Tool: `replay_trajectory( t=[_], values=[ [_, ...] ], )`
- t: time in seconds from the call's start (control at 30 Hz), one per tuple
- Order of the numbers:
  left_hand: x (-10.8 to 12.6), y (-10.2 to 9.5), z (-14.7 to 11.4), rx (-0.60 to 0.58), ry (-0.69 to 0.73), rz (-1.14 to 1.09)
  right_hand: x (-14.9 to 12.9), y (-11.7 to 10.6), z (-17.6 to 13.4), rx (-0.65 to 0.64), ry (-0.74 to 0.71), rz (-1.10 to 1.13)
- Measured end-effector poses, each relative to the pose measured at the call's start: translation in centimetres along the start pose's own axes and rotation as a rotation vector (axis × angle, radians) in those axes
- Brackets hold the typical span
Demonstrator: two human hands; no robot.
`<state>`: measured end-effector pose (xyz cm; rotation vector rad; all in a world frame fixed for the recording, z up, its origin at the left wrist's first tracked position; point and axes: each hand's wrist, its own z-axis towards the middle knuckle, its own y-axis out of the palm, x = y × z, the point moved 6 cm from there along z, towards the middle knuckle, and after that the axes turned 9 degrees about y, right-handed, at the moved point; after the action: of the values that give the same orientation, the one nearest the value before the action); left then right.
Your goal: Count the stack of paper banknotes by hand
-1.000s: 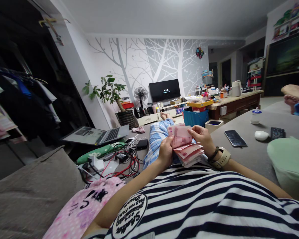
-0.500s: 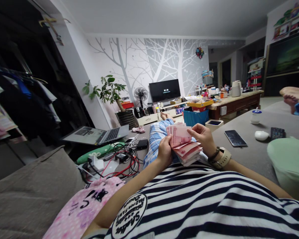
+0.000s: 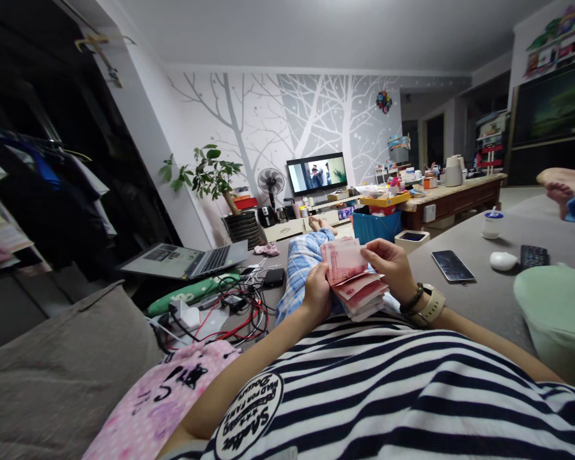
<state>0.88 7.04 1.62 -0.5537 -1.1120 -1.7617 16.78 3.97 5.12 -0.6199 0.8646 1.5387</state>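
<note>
Fingers of the left hand (image 3: 317, 294) closed on the left side of a stack of red-and-white paper banknotes (image 3: 361, 295); thumb on the near face, other fingers mostly hidden. Fingers of the right hand (image 3: 389, 263) narrow: thumb and index finger pinching the upper right corner of the raised notes. Stack sits between the hands, over the lap: upper notes stand up, lower ones spread toward the navy-and-white striped shirt (image 3: 412, 374). Can't tell if they touch it. Blue-and-white plaid trousers (image 3: 297, 263) behind the notes. Right wrist: dark beaded bracelet (image 3: 413, 298), beige strap watch (image 3: 432, 305).

Right of the hands, on the grey seat: dark-screen phone (image 3: 453, 265), small rounded white object (image 3: 503, 260), black button remote (image 3: 534, 257). Left: open silver laptop (image 3: 165, 257), red-and-black cable tangle (image 3: 259, 319) near it. Flat black TV (image 3: 319, 174) ahead, screen lit.
</note>
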Motion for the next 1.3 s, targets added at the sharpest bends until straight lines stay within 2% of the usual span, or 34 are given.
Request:
replay_trajectory(
  t=[0.17, 0.47, 0.73, 1.03, 1.17, 1.3],
  values=[
    [-0.1, -0.2, 0.0, 0.014, -0.004, 0.046, -0.4, 0.1, -0.1, 0.015, 0.016, -0.010],
    [0.1, -0.1, -0.1, -0.035, 0.044, 0.036, -0.4, 0.1, -0.1, 0.008, 0.022, 0.009],
    [1.3, 0.2, -0.4, -0.033, 0.084, 0.214, -0.5, 0.2, -0.1, 0.005, 0.031, 0.027],
    [0.8, 0.3, -0.5, -0.011, 0.024, 0.082, -0.8, 0.1, -0.3, 0.003, 0.024, 0.000],
    [0.5, 0.4, -0.6, 0.033, -0.034, -0.011, -0.6, 0.4, -0.3, -0.067, 0.060, 0.016],
    [0.6, 0.7, -0.7, 0.003, -0.051, -0.041, 0.1, -0.5, 0.4, 0.044, 0.035, -0.069]
  ],
)
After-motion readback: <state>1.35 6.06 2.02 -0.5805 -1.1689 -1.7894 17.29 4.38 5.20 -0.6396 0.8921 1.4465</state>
